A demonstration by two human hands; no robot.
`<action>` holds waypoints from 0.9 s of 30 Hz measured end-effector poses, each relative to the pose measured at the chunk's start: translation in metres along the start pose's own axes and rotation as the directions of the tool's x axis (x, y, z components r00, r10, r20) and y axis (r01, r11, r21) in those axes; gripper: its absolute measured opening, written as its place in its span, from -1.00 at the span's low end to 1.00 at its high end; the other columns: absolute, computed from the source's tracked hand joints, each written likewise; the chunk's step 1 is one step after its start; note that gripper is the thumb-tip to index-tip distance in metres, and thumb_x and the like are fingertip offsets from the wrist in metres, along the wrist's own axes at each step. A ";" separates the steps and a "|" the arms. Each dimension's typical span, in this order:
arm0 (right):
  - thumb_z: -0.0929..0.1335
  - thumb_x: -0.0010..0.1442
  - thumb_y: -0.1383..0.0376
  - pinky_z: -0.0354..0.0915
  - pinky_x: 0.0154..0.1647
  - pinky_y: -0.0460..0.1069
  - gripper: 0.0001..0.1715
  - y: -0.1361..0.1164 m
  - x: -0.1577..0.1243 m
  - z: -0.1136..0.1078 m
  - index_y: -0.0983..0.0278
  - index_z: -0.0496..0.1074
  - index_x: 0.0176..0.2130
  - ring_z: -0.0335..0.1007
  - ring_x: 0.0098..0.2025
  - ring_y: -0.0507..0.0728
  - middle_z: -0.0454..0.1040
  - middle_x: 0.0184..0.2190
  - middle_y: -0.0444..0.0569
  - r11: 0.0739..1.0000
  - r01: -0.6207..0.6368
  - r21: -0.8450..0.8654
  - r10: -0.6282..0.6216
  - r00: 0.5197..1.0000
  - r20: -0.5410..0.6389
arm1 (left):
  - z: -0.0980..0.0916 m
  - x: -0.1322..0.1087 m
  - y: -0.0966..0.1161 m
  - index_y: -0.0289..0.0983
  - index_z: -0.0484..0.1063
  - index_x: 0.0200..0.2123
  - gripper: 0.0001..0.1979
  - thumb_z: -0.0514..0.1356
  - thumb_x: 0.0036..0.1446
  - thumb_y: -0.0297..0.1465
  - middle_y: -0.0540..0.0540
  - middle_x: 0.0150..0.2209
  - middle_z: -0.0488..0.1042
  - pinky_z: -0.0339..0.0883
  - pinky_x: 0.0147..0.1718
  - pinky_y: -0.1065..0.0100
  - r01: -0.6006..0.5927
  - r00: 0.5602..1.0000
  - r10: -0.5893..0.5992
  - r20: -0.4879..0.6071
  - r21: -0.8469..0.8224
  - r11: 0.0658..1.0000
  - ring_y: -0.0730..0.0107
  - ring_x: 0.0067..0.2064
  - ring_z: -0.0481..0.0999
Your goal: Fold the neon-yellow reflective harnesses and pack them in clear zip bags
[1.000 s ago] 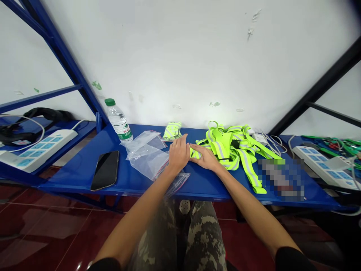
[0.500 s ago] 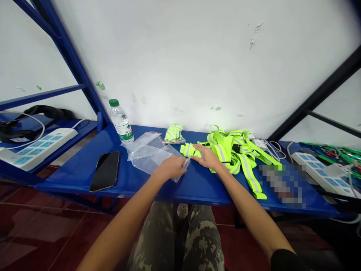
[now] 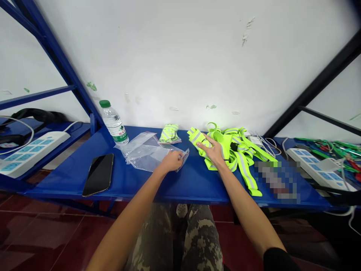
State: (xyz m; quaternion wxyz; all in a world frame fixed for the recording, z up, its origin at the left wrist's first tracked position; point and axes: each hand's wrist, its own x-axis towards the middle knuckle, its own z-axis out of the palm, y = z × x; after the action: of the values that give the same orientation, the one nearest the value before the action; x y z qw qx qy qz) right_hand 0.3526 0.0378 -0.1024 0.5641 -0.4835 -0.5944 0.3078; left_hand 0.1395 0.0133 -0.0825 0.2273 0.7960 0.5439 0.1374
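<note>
Blocks and covered grips around the neon strap heap!
Just right of the neon strap heap (image 3: 234,146), a pixelated patch (image 3: 278,182) blots out whatever lies there; at the heap's left side, the right hand (image 3: 213,150) covers part of a folded strap bundle (image 3: 195,138), the finger wrap hard to tell; farther left of the heap, the left hand (image 3: 172,161) hides the pinched part of a clear bag (image 3: 185,156); far left of it, the bottle (image 3: 114,124) lettering is too small to read, a power strip (image 3: 31,151) sliced by the view's edge; far right, green cables (image 3: 345,148) run off too.
</note>
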 end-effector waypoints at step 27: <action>0.50 0.06 0.12 0.29 0.19 0.18 -0.39 0.004 -0.012 -0.018 0.18 0.49 0.10 0.42 0.14 0.33 0.50 0.08 0.10 0.868 0.314 -0.384 -0.148 0.903 0.404 | 0.009 0.022 -0.001 -0.31 0.49 -0.38 -0.94 0.21 0.05 -0.46 -0.05 -0.42 0.53 0.34 -0.40 0.42 0.043 0.908 -0.233 -0.348 -0.476 0.879 0.45 -0.43 0.48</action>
State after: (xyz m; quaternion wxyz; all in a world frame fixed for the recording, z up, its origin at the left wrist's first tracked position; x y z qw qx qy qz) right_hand 0.3699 0.0252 -0.1077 0.3542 -0.4573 -0.7961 0.1779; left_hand 0.1516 0.0322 -0.0913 0.3033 0.6338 0.5870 0.4022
